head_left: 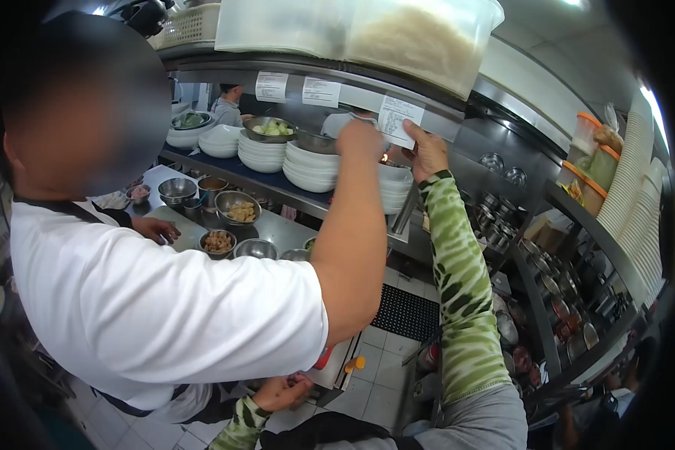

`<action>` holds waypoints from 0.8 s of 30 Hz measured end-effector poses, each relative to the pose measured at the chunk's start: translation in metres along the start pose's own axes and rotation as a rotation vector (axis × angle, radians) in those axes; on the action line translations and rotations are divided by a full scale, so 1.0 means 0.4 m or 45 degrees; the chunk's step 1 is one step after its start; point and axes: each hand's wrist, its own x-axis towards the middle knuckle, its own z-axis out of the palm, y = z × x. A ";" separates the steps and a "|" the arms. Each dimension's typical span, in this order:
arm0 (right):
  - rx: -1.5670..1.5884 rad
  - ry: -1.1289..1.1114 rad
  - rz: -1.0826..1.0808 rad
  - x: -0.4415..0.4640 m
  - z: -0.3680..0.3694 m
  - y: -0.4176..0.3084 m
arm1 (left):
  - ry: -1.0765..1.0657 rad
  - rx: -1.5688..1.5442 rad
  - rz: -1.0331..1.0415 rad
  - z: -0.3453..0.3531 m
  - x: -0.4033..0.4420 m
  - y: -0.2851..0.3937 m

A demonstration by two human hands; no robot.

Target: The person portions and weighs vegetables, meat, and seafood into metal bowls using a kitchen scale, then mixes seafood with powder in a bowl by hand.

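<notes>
My right hand [429, 152], in a green patterned sleeve, is raised to the shelf edge and pinches the lower corner of a printed paper ticket [399, 116]. Low in front of my body, my left hand [281, 392] is closed, its fingers curled together; what they hold, if anything, is too small to make out. Beside my right hand, a co-worker's blurred hand [361, 139] reaches to the shelf with a pale cloth-like thing [341, 122]. Two more tickets [321, 91] hang along the same edge.
A co-worker in a white shirt [180, 307] stands close on the left, one arm crossing in front of me. Stacked white bowls [310, 169] line the shelf. Metal bowls of food [238, 208] sit on the counter. A rack [544, 315] with pots and stacked cups [611, 202] stands right.
</notes>
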 end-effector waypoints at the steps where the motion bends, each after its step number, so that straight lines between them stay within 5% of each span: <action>1: 0.032 -0.012 -0.001 0.004 -0.002 0.003 | 0.006 -0.007 0.000 -0.004 -0.003 -0.001; 24: 0.117 -0.068 -0.012 0.010 -0.013 0.010 | 0.113 0.018 0.105 -0.015 -0.048 -0.010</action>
